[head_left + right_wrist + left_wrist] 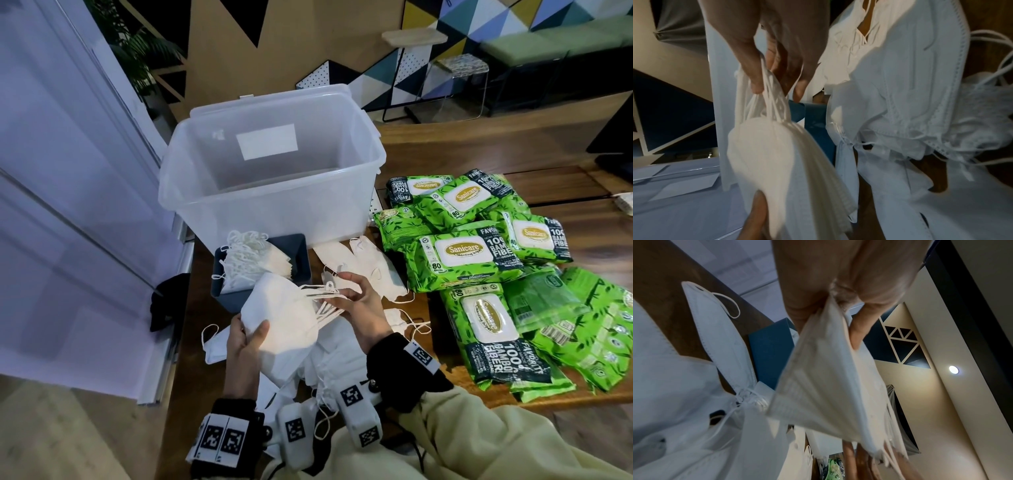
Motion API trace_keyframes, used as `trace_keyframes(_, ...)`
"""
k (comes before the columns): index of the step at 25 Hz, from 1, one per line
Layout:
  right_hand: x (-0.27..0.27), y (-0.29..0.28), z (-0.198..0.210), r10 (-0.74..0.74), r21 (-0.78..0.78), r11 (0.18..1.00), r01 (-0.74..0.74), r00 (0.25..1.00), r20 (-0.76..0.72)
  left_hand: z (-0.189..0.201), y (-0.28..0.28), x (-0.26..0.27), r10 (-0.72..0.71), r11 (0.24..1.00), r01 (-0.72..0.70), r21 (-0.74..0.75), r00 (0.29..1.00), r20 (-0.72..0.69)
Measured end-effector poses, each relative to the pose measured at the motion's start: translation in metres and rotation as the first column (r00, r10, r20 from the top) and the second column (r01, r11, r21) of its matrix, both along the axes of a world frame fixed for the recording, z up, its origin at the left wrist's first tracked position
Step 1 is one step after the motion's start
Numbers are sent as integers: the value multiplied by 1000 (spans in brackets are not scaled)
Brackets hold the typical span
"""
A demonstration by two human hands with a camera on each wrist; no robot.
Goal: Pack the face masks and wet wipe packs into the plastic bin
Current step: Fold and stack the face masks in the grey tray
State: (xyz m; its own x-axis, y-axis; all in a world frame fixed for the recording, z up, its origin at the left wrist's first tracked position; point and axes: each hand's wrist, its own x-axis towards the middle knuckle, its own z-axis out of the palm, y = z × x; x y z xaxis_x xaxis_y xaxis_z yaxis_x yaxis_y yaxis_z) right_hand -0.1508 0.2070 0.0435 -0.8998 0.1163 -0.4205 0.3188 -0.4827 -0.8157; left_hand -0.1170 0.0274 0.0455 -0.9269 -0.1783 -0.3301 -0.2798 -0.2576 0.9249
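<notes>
Stack of white face masks (pixel 281 318) held above the counter (pixel 486 150): left hand (pixel 245 346) grips its lower edge, right hand (pixel 359 305) pinches the bunched ear loops (pixel 766 97). Loose masks (pixel 370 267) beneath and beside. Plastic bin (pixel 270 164) open behind; green wet wipe packs (pixel 462 253) heaped right; small blue box (pixel 298 253) holding more masks.

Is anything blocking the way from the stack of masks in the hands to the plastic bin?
Partly. The held stack of masks sits near the table's front; the small blue box with more masks stands between it and the plastic bin. The bin's top is open with nothing visible inside, so lifting over the box and near wall looks clear.
</notes>
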Motion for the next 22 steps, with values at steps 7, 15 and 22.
trace_keyframes(7,3,-6,2,-74,-121,989,80,996,52,-3,3,1,-4,1000,4,3,1000,9)
trace_keyframes(15,19,-7,-21,333,54,940,-336,941,52,-13,-6,5,-25,1000,24,14,996,84)
trace_keyframes(22,11,-7,-26,219,106,967,-233,967,131,-25,-18,3,20,984,-4,-179,996,87)
